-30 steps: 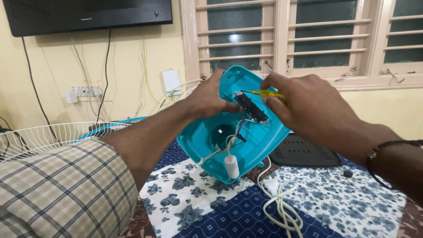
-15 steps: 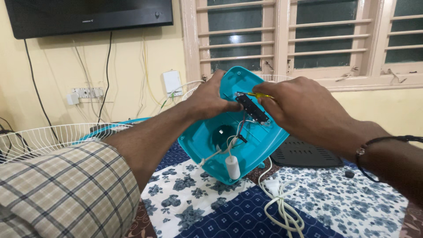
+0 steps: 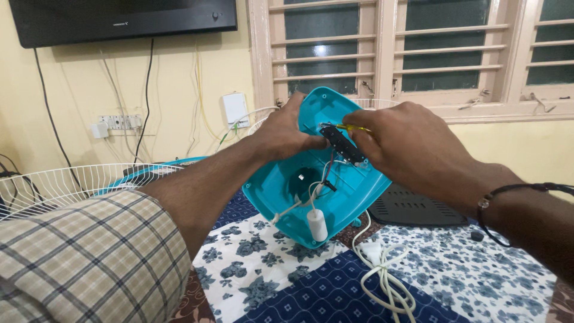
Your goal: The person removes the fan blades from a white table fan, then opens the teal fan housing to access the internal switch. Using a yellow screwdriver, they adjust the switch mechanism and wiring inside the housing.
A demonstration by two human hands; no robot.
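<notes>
A: Where is the shell [image 3: 335, 197] sitting in the frame right now?

B: Dead centre, tilted up on its lower edge, open side facing the camera. Its bottom edge is resting on the flowered cloth [image 3: 269, 275], and its top edge is reaching up in front of the window [image 3: 418, 48].

A: What is the left hand [image 3: 281, 134] doing?

B: It is gripping the shell's upper left rim, fingers curled tightly over the edge.

A: And the right hand [image 3: 412, 143]?

B: It is pinching a yellow-handled screwdriver [image 3: 350, 127], fingers closed narrowly around it, the tip lying at the black switch block [image 3: 342, 143] inside the shell, near the top edge.

A: Anything hanging loose?

B: Wires are trailing down from the block to a white capacitor [image 3: 317, 224] that is dangling near the shell's lower edge. A white cord [image 3: 382, 275] is lying coiled on the cloth, just right of that edge.

A: How much open room is showing around it?

B: To the lower left and lower right, open cloth is showing. At the left edge of the frame a white wire grille [image 3: 66, 182] is lying, well apart from the shell. A dark grey base [image 3: 412, 206] is sitting just behind the shell's right edge.
</notes>
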